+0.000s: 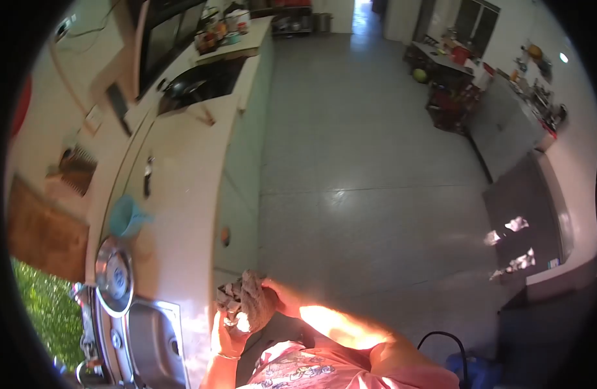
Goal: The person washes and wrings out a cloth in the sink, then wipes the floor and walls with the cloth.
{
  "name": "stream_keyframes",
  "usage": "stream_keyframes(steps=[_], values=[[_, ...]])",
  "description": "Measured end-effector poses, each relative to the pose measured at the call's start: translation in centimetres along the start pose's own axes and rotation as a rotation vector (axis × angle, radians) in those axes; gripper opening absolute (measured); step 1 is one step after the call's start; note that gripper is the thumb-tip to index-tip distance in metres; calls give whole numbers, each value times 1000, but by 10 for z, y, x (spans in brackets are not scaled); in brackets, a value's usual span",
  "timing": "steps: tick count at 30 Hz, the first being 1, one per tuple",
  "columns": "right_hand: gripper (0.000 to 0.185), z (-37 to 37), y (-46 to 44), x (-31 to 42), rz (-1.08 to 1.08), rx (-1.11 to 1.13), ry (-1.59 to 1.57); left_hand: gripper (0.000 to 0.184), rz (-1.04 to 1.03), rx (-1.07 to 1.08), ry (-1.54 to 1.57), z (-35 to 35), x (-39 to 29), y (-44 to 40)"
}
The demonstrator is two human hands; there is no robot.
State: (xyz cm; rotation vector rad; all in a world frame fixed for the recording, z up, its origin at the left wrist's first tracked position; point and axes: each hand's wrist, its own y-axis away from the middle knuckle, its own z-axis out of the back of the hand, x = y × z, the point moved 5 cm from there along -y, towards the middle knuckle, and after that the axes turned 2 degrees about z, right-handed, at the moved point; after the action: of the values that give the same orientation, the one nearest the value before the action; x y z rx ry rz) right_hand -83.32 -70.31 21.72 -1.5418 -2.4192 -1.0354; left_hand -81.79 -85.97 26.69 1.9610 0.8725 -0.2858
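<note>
**Crumpled grey cloth [252, 301] in a two-handed hold!**

The left hand [231, 338] is clasping its near side, fingers bent round it; the right hand [279, 298] is gripping the right side, how tightly I cannot tell! It's hovering beside the counter [182, 214], near the sink [154, 337].

A pale countertop [182, 194] runs from the lower left to the top of the frame, left of centre. At mid-left it carries 1 blue jug [125, 217] and 1 slim, dark utensil [147, 181]; below the jug is 1 round steel basin [106, 275]. A black stove [214, 81] sits at upper left, with bottles and jars [211, 39] beyond it. Grey floor [369, 142] fills the centre.
</note>
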Motion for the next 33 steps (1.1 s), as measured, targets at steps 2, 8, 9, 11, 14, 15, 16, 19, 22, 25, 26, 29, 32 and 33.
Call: stream_keyframes(steps=[2,8,9,11,14,15,16,19,22,25,26,29,32,33], values=[[44,27,7,44,163,-6,198,42,0,99,-10,-29,8,-35],[55,73,45,168,461,-316,671,38,78,231,-62,-139,5,-103],[56,84,43,182,443,-287,651,38,120,225,-97,-155,2,-113],[57,99,35,207,443,-263,641,39,157,240,-133,-183,-3,-140],[55,113,25,246,572,-376,456,41,219,199,-155,-206,-1,-192],[55,116,23,257,610,-424,388,41,304,177,-184,-212,2,-208],[55,116,23,278,664,-473,320,42,386,168,-221,-225,3,-226],[56,80,37,334,632,-242,55,40,605,284,-365,-257,13,-269],[59,73,40,386,635,-404,236,45,594,151,-564,-293,20,-291],[61,111,25,417,663,-493,265,43,677,120,-554,-320,46,-342],[60,127,22,426,685,-552,299,43,688,121,-569,-334,51,-352],[63,145,30,455,637,-551,312,38,803,490,-615,-413,71,-366],[70,190,35,488,603,-613,627,30,1010,962,-415,-506,109,-373],[76,193,41,505,556,-474,656,27,960,785,-481,-519,130,-389]])
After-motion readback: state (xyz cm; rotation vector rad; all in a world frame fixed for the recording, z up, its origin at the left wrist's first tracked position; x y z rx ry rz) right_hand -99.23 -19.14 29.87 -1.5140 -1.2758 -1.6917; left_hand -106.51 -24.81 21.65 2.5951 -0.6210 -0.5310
